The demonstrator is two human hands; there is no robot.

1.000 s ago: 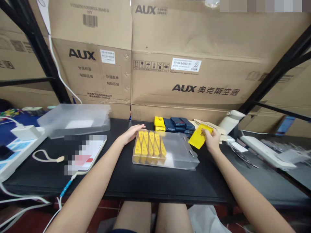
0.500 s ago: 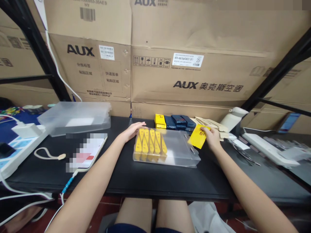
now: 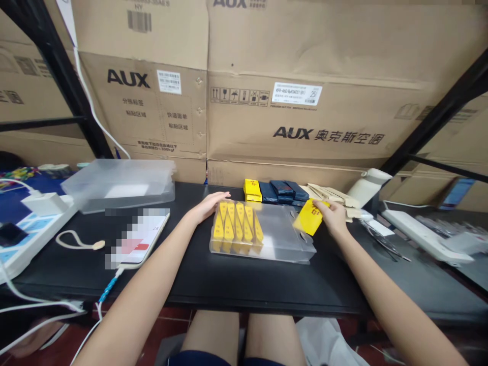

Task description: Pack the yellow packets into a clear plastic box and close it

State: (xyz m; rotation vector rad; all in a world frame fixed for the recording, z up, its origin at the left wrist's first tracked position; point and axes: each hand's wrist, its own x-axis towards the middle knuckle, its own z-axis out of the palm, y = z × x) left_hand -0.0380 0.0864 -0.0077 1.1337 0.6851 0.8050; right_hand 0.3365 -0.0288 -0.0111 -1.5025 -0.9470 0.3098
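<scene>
A translucent plastic box lies in front of me on the black table. Several yellow packets with dark print stand in a row at its left end, turned in alternating directions. My left hand rests against the box's back left corner, fingers stretched out along it; its thumb is hidden. At the box's right end, my right hand pinches a flat yellow packet with dark characters by its upper right part. The packet's lower left edge overlaps the box's right end.
Behind the box sit a yellow pack, dark blue packs and beige envelopes. A white bottle leans at the right. On the left are another translucent box, a charging phone and a power strip.
The yellow packet in my right hand has shifted slightly left relative to the box. My left hand keeps its place at the box, and the whole view has shifted a little.
</scene>
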